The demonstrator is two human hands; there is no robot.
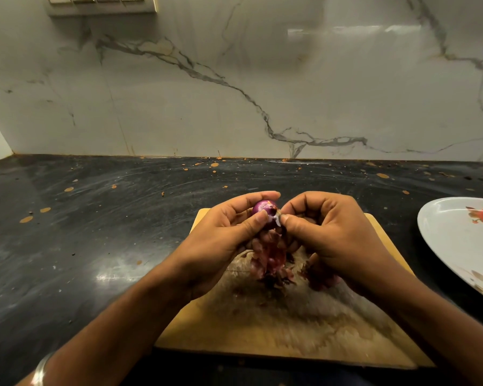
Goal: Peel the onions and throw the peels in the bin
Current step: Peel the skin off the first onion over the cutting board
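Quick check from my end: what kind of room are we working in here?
Most likely a home kitchen. A dark stone countertop meets a marble-look backsplash, a wooden chopping board carries a heap of onion peels, and a white plate sits at the right. No bin is in view.

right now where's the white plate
In the head view, the white plate sits at the far right on the black counter, just right of the wooden cutting board.
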